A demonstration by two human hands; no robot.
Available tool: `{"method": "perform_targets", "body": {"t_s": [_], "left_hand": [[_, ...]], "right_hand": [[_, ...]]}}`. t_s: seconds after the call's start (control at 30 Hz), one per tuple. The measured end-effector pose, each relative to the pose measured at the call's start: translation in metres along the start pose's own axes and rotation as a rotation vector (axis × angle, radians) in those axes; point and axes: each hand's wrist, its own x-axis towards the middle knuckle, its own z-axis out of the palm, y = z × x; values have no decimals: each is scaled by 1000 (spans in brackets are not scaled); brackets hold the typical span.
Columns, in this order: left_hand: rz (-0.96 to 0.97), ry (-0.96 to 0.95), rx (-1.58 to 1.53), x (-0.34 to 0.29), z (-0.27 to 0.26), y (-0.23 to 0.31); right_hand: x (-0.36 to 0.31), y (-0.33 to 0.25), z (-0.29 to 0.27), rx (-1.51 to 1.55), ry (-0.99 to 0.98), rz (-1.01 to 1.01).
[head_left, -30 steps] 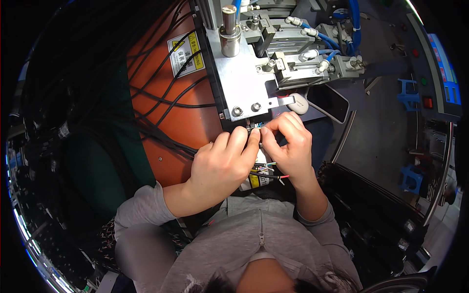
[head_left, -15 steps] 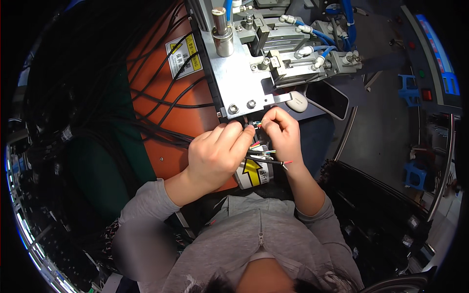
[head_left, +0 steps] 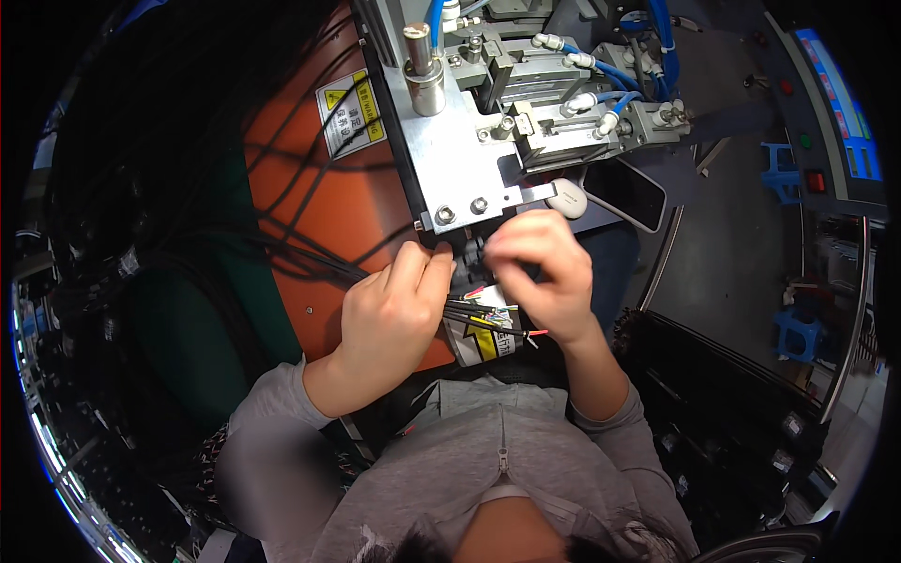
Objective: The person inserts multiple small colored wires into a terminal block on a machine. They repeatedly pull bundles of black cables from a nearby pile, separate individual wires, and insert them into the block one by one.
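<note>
My left hand (head_left: 394, 305) is closed around a bundle of black cables (head_left: 333, 270), just below the front corner of a metal fixture (head_left: 460, 178). To its right stick out several stripped cable ends (head_left: 497, 319) with thin red, white, green and yellow wires, above a white label with a yellow arrow (head_left: 481, 345). Beside the same corner is my right hand (head_left: 546, 272), its fingers curled and partly smeared by motion. What lies between its fingertips is hidden. A dark gap with blurred dark parts separates the two hands.
Pneumatic cylinders (head_left: 563, 122) with blue air hoses (head_left: 615, 70) top the fixture. A phone (head_left: 624, 192) and a small white rounded case (head_left: 566, 199) lie right of it. More black cables cross the orange surface (head_left: 319, 216). A lit screen (head_left: 840, 103) stands far right.
My right hand has turned and its fingers now curl over, hiding the thin wires that showed at both hands' fingertips. My left hand and the cable ends have shifted slightly left and nearer me.
</note>
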Motion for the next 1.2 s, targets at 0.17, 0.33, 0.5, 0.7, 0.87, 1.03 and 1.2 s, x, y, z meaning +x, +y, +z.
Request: {"method": "perform_targets", "body": {"t_s": [0.17, 0.33, 0.5, 0.7, 0.87, 1.03, 1.2], "left_hand": [[42, 95, -131, 6, 2, -5], [248, 240, -228, 11, -1, -10], [408, 320, -312, 11, -7, -7], [231, 336, -405, 16, 1, -5], [205, 317, -383, 16, 4, -3], [197, 312, -362, 14, 6, -4], [123, 290, -463, 15, 6, -1]], "right_hand": [[12, -8, 2, 167, -265, -131], [1, -8, -13, 66, -67, -121], [-12, -19, -18, 248, 44, 89], [1, -24, -9, 823, -32, 483], [-1, -20, -5, 910, -14, 634], [2, -19, -7, 1054, -25, 753], [1, -23, -3, 914, 26, 673]]}}
